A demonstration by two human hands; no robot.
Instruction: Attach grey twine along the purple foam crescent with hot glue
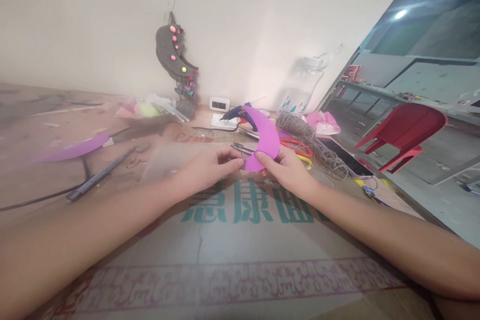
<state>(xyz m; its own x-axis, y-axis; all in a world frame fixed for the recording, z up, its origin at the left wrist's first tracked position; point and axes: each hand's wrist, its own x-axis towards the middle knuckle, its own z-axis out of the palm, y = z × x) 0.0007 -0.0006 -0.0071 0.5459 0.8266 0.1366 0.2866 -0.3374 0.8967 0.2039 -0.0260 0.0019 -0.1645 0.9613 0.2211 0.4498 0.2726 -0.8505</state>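
A flat purple crescent-shaped piece point(269, 136) is held upright above the table, its horns pointing left. My right hand point(290, 170) grips its lower part, thumb on the front face and fingers behind. At the lower horn, my left hand point(212, 166) pinches the edge between thumb and fingers. Just behind the crescent lie a blue glue gun point(233, 113), metal blades partly hidden by it, and scissors with orange-red handles point(302, 147). A skein of grey yarn point(296, 125) rests to the right of these.
A grey crescent ornament with pompoms point(168, 52) leans on the white board. Left are a bowl of pompoms point(140, 119), a second purple piece point(77, 149) and a dark pen-like stick point(99, 176). A small clock point(219, 104), clear bottle point(303, 87) and phone point(347, 157) stand or lie behind.
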